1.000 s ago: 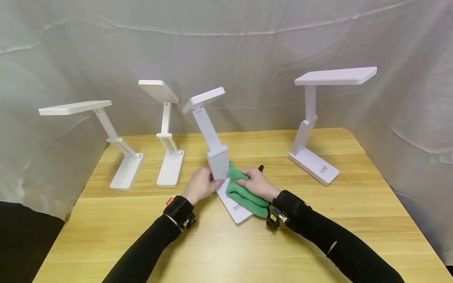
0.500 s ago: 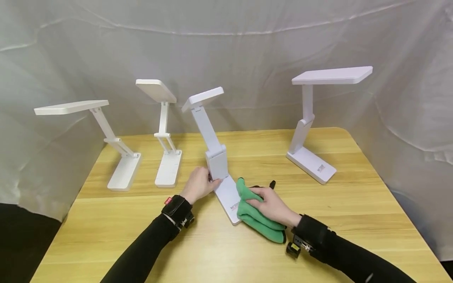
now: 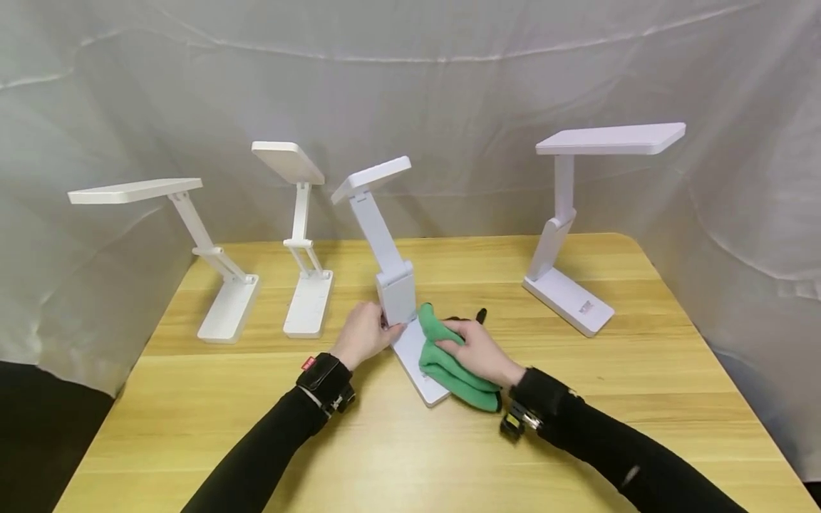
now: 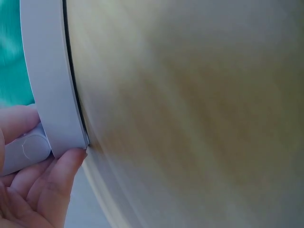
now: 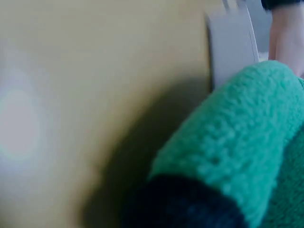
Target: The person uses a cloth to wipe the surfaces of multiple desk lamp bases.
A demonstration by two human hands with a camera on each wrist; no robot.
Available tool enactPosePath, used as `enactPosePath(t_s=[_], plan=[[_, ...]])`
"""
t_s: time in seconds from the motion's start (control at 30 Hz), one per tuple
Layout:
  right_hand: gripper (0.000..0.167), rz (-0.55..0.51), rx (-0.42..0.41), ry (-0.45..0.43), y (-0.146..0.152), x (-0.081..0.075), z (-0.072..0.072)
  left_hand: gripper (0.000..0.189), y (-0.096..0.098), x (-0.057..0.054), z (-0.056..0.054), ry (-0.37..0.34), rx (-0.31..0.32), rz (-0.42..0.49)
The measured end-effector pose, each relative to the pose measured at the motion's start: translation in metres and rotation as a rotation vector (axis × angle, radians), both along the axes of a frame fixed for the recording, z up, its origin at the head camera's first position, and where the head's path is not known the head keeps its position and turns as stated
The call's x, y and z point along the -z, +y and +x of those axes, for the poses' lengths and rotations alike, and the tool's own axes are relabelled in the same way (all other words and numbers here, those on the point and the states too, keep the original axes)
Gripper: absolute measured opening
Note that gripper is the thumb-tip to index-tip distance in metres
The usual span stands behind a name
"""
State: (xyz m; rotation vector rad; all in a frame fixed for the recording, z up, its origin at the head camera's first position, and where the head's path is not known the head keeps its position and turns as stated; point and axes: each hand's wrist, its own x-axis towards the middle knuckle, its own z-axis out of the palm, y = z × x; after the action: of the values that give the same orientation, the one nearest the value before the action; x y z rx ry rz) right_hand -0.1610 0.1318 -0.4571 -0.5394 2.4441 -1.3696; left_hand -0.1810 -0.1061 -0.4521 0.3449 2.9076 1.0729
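Note:
A white folding desk lamp [image 3: 378,235] stands in the middle of the table, its head tilted. My left hand [image 3: 363,335] grips the rear end of its base [image 3: 413,356] beside the hinge. In the left wrist view, thumb and fingers of that hand [image 4: 47,187] pinch the base's end around the round joint. My right hand [image 3: 481,353] holds a bunched green cloth [image 3: 454,377] against the base's right side, covering part of its printed mark. Fluffy folds of the cloth [image 5: 237,133] with a dark edge fill the right wrist view; the right fingers are hidden there.
Two more white desk lamps stand unfolded on the left, an outer one [image 3: 229,310] and an inner one [image 3: 309,306]. Another lamp [image 3: 569,299] stands at the back right. A pale curtain [image 3: 449,107] hangs behind the wooden table [image 3: 641,399].
The right hand slid the cloth toward the base's front right end, uncovering the mark, then came partway back up and left. The left hand kept its grip on the base.

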Motion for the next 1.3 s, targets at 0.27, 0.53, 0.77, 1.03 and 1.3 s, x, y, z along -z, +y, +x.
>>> enactPosePath(t_s=[0.27, 0.53, 0.77, 1.03, 1.3], plan=[[0.038, -0.005, -0.044, 0.024, 0.022, 0.0, 0.028, 0.036, 0.0, 0.001, 0.0, 0.012, -0.003, -0.013], [0.036, 0.02, 0.003, 0.0, -0.008, -0.003, -0.017, 0.041, 0.002, 0.001, 0.0, 0.006, 0.002, -0.003], [0.037, 0.005, 0.009, -0.005, -0.001, -0.001, -0.001, 0.04, 0.001, 0.001, 0.0, -0.012, -0.024, -0.003], [0.039, 0.005, -0.038, 0.039, 0.023, 0.001, 0.031, 0.034, -0.001, -0.002, 0.001, -0.017, -0.034, -0.012], [0.036, 0.03, -0.01, 0.029, -0.009, -0.005, -0.014, 0.04, 0.001, -0.001, 0.0, -0.022, -0.013, -0.012]])
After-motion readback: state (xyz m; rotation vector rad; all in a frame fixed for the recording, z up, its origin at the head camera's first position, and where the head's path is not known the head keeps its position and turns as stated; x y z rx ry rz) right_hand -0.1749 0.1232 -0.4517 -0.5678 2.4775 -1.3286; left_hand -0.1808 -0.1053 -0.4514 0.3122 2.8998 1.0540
